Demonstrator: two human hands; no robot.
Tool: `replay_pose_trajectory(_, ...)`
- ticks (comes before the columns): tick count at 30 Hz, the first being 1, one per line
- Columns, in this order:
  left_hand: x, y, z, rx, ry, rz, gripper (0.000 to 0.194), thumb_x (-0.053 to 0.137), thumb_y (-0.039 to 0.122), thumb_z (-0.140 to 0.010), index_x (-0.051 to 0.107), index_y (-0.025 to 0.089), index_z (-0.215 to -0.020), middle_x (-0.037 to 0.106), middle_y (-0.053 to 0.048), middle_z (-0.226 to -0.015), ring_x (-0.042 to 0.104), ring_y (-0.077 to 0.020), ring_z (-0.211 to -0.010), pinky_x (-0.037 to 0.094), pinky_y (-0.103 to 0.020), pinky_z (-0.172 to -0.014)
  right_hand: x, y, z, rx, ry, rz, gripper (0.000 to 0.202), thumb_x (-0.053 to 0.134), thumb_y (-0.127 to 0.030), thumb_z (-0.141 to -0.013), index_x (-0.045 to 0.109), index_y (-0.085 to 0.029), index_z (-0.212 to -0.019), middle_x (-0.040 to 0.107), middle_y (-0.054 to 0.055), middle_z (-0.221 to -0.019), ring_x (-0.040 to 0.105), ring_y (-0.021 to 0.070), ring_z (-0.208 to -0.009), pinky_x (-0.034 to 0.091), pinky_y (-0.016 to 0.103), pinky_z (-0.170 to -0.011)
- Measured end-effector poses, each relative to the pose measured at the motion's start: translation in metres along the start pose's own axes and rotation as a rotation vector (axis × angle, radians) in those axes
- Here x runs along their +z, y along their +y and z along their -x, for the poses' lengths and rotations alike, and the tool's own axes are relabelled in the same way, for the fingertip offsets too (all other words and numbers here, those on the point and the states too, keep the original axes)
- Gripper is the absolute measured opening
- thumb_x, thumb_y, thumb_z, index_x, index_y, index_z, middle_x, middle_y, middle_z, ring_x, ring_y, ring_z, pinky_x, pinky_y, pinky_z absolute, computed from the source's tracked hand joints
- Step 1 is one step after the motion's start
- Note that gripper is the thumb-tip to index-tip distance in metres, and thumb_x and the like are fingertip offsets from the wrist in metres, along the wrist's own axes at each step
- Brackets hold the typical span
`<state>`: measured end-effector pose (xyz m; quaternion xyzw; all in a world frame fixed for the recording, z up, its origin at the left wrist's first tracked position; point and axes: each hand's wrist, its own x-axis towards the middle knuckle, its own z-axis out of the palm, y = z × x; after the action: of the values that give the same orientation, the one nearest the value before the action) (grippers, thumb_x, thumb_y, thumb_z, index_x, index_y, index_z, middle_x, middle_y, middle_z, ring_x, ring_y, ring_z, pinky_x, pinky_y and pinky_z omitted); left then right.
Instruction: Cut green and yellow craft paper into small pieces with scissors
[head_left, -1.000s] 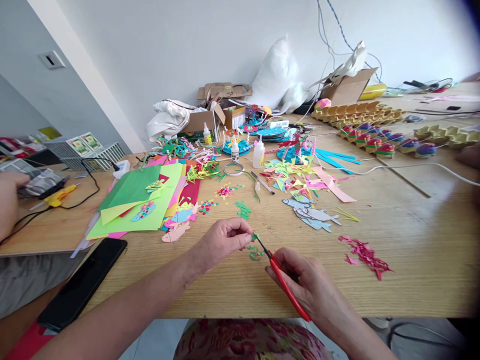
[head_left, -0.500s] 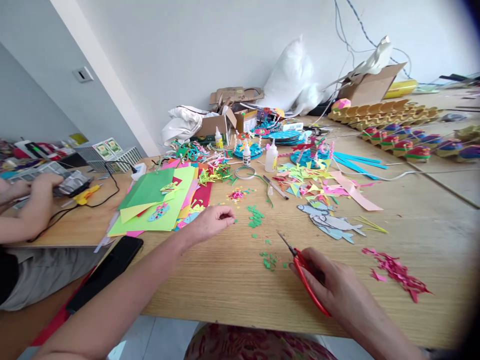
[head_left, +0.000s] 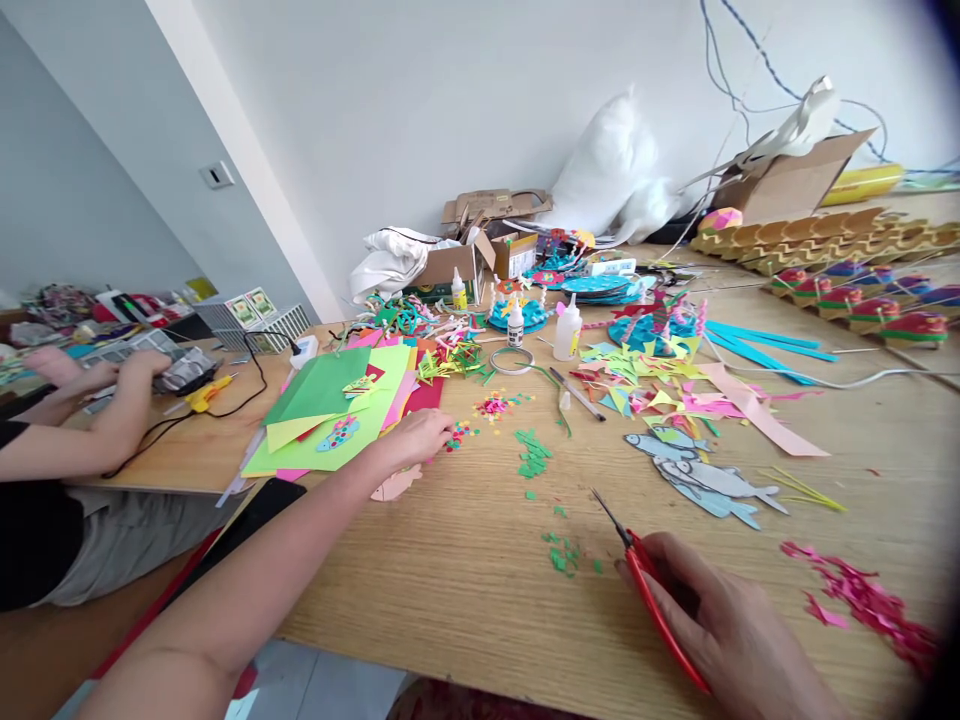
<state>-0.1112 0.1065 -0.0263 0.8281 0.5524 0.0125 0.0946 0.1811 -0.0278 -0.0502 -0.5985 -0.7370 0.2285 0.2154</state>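
My left hand (head_left: 421, 440) is low over the table, fingers bent together beside small coloured paper dots (head_left: 463, 434). Whatever its fingertips hold, if anything, is hidden. A pale pink paper fish (head_left: 399, 484) lies partly under that wrist. Red-handled scissors (head_left: 651, 590) are in my right hand (head_left: 720, 610), their thin blades pointing away and to the left. Near the blade tips are loose green paper snippets (head_left: 561, 555). A denser pile of green pieces (head_left: 532, 455) lies between my hands. Grey-blue paper fish (head_left: 712, 480) rest beyond the scissors.
Coloured paper sheets (head_left: 322, 385) and a black phone (head_left: 247, 520) are at left. Glue bottles (head_left: 568, 332), a tape ring (head_left: 511, 361) and a pen (head_left: 577, 393) stand or lie ahead. Red paper scraps (head_left: 862, 600) are at right. Another person's arms (head_left: 112, 410) work at far left.
My left hand has moved left, away from the green pile, uncovering coloured dots and the pink fish. The camera view has shifted left. My right hand still holds the scissors.
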Motion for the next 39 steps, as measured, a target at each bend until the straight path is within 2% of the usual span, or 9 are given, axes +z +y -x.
replay_pose_trajectory(3, -0.002, 0.002, 0.000, -0.010, 0.033, -0.035, 0.020, 0.043, 0.023, -0.077, 0.056, 0.016, -0.064, 0.056, -0.002, -0.068, 0.050, -0.0137, -0.062, 0.034, -0.023, -0.056, 0.000, 0.001, 0.000, -0.017, 0.001, -0.012, 0.030, 0.031, -0.045, -0.080, 0.047, -0.023, -0.068, 0.058, -0.001, -0.051, 0.056, 0.0149, -0.045, 0.041, 0.023, -0.044)
replay_pose_trajectory(6, -0.005, 0.016, 0.001, 0.004, 0.068, -0.044, 0.018, 0.041, 0.020, -0.078, 0.057, 0.016, -0.070, 0.058, -0.003, -0.073, 0.052, -0.0139, -0.065, 0.036, -0.023, -0.056, -0.001, 0.003, 0.002, -0.031, 0.009, -0.035, 0.029, 0.032, -0.043, -0.082, 0.047, -0.022, -0.068, 0.057, -0.001, -0.052, 0.055, 0.0138, -0.046, 0.040, 0.022, -0.045)
replay_pose_trajectory(11, 0.001, 0.051, -0.007, 0.167, 0.060, -0.018, 0.017, 0.043, 0.014, -0.077, 0.057, 0.019, -0.084, 0.061, -0.001, -0.085, 0.055, -0.0136, -0.080, 0.040, -0.022, -0.068, 0.000, 0.003, 0.005, -0.038, 0.064, -0.065, 0.028, 0.034, -0.040, -0.082, 0.048, -0.021, -0.066, 0.054, -0.002, -0.049, 0.051, 0.0124, -0.043, 0.038, 0.021, -0.042)
replay_pose_trajectory(15, 0.009, 0.066, -0.025, 0.249, 0.058, -0.035, 0.021, 0.042, 0.013, -0.078, 0.056, 0.018, -0.092, 0.059, -0.005, -0.097, 0.053, -0.0169, -0.091, 0.040, -0.026, -0.078, 0.001, 0.000, 0.004, -0.050, 0.100, -0.044, 0.028, 0.035, -0.038, -0.082, 0.045, -0.021, -0.062, 0.048, -0.004, -0.046, 0.047, 0.0115, -0.041, 0.035, 0.021, -0.042)
replay_pose_trajectory(23, 0.011, 0.071, -0.049, 0.235, 0.016, -0.112, 0.012, 0.050, 0.022, -0.072, 0.058, 0.015, -0.079, 0.059, -0.009, -0.084, 0.055, -0.0231, -0.080, 0.044, -0.033, -0.068, 0.003, 0.000, 0.005, -0.054, 0.076, -0.036, 0.028, 0.034, -0.038, -0.083, 0.042, -0.021, -0.063, 0.045, -0.004, -0.048, 0.045, 0.0115, -0.042, 0.033, 0.021, -0.042)
replay_pose_trajectory(34, 0.016, 0.077, -0.050, 0.199, 0.019, -0.049, 0.014, 0.044, 0.012, -0.072, 0.057, 0.015, -0.076, 0.059, -0.010, -0.087, 0.054, -0.0218, -0.084, 0.042, -0.034, -0.076, 0.004, -0.002, 0.005, -0.062, 0.098, -0.046, 0.027, 0.036, -0.037, -0.083, 0.043, -0.021, -0.063, 0.047, -0.004, -0.048, 0.044, 0.0108, -0.043, 0.032, 0.021, -0.043)
replay_pose_trajectory(39, 0.014, 0.075, -0.048, 0.169, 0.041, 0.079, 0.012, 0.045, 0.010, -0.069, 0.055, 0.016, -0.069, 0.059, -0.007, -0.079, 0.053, -0.0200, -0.078, 0.041, -0.031, -0.071, 0.005, -0.001, 0.005, -0.065, 0.097, -0.046, 0.025, 0.036, -0.036, -0.083, 0.044, -0.021, -0.064, 0.046, -0.004, -0.049, 0.044, 0.0109, -0.043, 0.032, 0.021, -0.043)
